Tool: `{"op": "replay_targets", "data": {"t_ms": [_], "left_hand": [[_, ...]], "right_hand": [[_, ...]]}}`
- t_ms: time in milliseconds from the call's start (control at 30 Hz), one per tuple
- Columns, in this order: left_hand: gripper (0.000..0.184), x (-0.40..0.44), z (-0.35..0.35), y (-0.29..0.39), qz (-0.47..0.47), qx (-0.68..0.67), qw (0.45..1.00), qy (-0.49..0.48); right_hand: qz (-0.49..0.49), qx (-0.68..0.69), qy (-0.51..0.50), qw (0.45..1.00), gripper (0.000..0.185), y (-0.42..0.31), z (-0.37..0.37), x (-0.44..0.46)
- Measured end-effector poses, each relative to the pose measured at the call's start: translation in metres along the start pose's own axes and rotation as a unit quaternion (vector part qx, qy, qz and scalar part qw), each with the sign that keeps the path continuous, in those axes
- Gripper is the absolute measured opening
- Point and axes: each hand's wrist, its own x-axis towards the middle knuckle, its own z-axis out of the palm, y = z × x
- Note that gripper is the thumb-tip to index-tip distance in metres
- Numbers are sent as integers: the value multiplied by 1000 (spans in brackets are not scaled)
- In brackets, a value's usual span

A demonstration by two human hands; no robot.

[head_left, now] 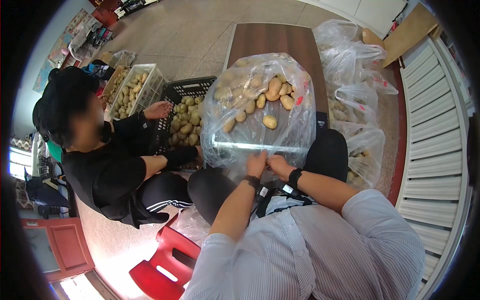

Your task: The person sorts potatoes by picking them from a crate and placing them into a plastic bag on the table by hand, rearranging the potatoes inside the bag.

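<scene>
A large clear plastic bag [295, 131] lies spread over the brown table in front of me, its mouth towards my lap. Several potatoes [274, 89] are inside, mostly at the far side, and one potato [270, 121] lies apart, nearer to me. My left hand [256, 164] is closed on the near edge of the bag. Right beside it, my right hand [280, 166] pinches the same edge. The fingertips of both hands are partly hidden.
To the left, a person in black [107, 165] sits reaching over a black crate [165, 95] of potatoes. A white crate [153, 80] of potatoes stands behind it. Filled plastic bags [367, 137] line the floor at right, near a white radiator [430, 150]. A red chair [162, 270] stands lower left.
</scene>
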Motion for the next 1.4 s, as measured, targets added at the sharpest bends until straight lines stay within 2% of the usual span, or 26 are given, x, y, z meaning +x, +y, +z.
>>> {"op": "replay_targets", "data": {"t_ms": [33,100,367,433,567,633,700,733,800,833,900,933,967,1000,1067,1133,1267,1333,1400], "left_hand": [[59,-4,-4,10,0,0,1000,0],[51,-11,-9,21,-53,-151,983,-89],[34,4,0,7,-22,-141,979,-148],[33,6,0,6,-2,-137,977,-161],[40,11,5,-3,93,-44,990,-100],[42,8,2,4,134,0,987,-84],[41,-4,-8,18,71,-41,989,-122],[41,1,-6,11,74,-41,989,-121],[39,2,-4,8,142,-20,985,-99],[39,1,-5,6,142,-20,985,-99],[36,0,-10,3,321,158,931,-70],[36,-1,-11,1,321,159,931,-70],[35,-3,-12,0,365,224,901,-65],[34,-6,-15,1,406,287,865,-60],[33,-14,-19,4,391,296,867,-84],[33,-18,-21,0,374,306,869,-108],[35,-25,-20,-7,369,333,858,-132],[37,-23,-16,-14,364,359,847,-147],[40,-19,-11,-22,337,329,865,-172]], "right_hand": [[-45,-15,-19,999,13,-3,0,-6],[-45,-12,-27,999,13,-8,-3,-14],[-82,-15,-70,994,17,-33,-14,-36],[-12,79,-45,996,23,-54,-12,-52],[48,152,-15,987,29,-58,-26,-19],[4,101,16,995,34,-54,-32,1],[-32,62,33,997,38,-52,-32,12],[-62,22,51,997,42,-50,-31,14],[-88,-14,56,994,42,-45,-33,15],[-112,-50,61,991,42,-43,-33,14],[-113,-48,66,990,40,-39,-30,8],[-114,-47,71,990,40,-38,-29,5],[-114,-46,72,990,40,-37,-27,1],[-165,-137,76,974,37,-33,-26,0],[-214,-229,78,947,36,-25,-25,-2],[-122,-67,57,989,36,-32,-17,-25],[-142,-89,76,983,35,-13,-10,-24],[-190,-162,70,966,36,1,-15,-14],[-240,-254,78,934,40,10,-19,-10]]}}
